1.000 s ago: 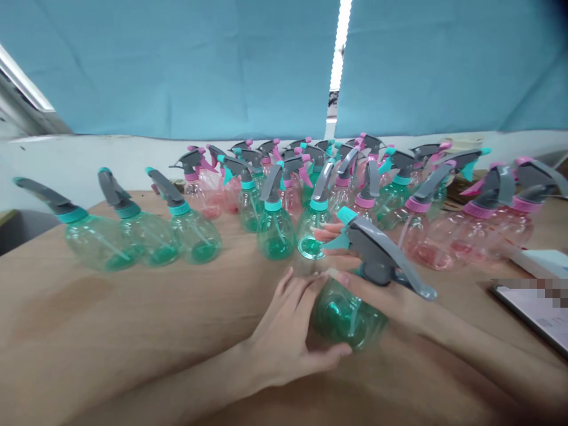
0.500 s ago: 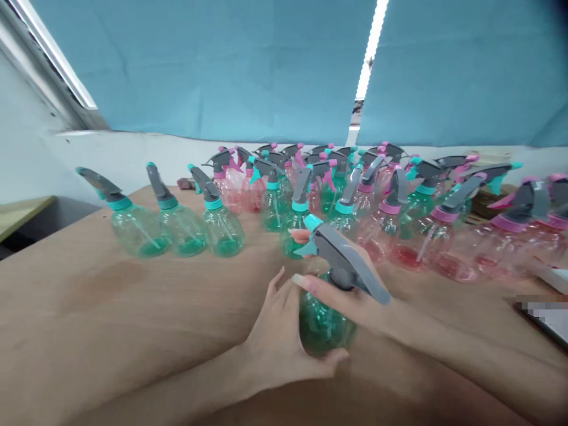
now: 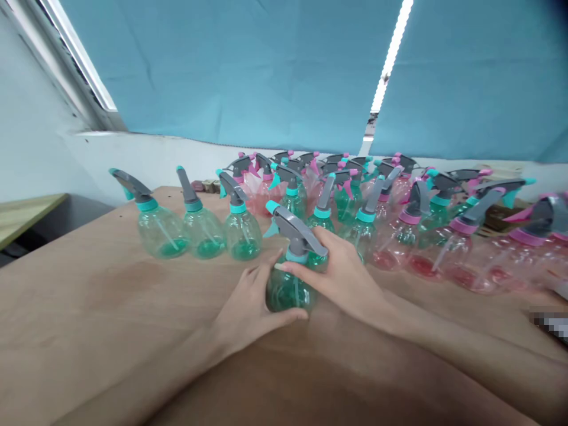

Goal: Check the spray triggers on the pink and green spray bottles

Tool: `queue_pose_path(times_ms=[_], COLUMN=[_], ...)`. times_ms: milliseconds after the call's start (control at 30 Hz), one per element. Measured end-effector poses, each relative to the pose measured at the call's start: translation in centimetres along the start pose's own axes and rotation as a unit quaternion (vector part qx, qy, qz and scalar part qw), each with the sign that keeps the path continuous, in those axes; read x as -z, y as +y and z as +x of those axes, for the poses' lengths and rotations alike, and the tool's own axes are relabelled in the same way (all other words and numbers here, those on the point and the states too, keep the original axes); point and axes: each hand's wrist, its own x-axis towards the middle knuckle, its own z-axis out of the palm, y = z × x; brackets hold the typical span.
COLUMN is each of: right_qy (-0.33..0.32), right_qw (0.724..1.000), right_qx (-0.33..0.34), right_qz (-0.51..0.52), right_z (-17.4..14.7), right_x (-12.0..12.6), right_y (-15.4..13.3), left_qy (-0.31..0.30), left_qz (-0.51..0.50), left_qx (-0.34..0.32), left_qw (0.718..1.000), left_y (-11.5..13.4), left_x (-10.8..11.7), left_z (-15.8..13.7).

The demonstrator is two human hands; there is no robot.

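Note:
A green spray bottle [image 3: 290, 294] with a grey trigger head and teal collar stands close in front of me, its nozzle toward the far left. My left hand [image 3: 252, 307] curls around the lower left of its body, thumb across the near side. At the collar, my right hand [image 3: 339, 272] grips from the right, thumb lying across the neck and the other fingers hidden behind. Just behind it is another green spray bottle [image 3: 322, 220], partly covered by my right hand. To the left, a green spray bottle [image 3: 242, 235] is the nearest of three in a row.
Several pink spray bottles [image 3: 461, 242] crowd the right side of the wooden table [image 3: 110, 319], with more pink and green ones behind. A dark-edged flat object [image 3: 552, 325], partly blurred out, lies at the right edge. A blue curtain [image 3: 266, 77] hangs behind.
The held spray bottle has moved forward and left across the table, toward the other bottles, with both hands on it. My right hand now sits around its collar. The view has shifted slightly.

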Motion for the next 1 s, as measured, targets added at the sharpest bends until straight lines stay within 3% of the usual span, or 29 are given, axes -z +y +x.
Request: queue_pose_path(times_ms=[233,433,1000], right_qy=[0.018,0.055,0.075], right_qw=[1.000,0.998,0.997], right_qx=[0.001,0.022,0.030], right_qz=[-0.001,0.011,-0.010], right_z=[3.4,5.4,7.4], right_x=[-2.2,-3.7,-5.0], right_y=[0.9,2.7,3.9], left_qy=[0.056,0.113,0.095], left_qz=[0.028,-0.004,-0.062], left_qx=[-0.002,-0.024,-0.012], left_qw=[0.998,0.993,0.993], left_y=[-3.5,-4.3,-4.1], left_x=[1.1,1.2,0.8], left_z=[-1.3,-1.7,-1.7])
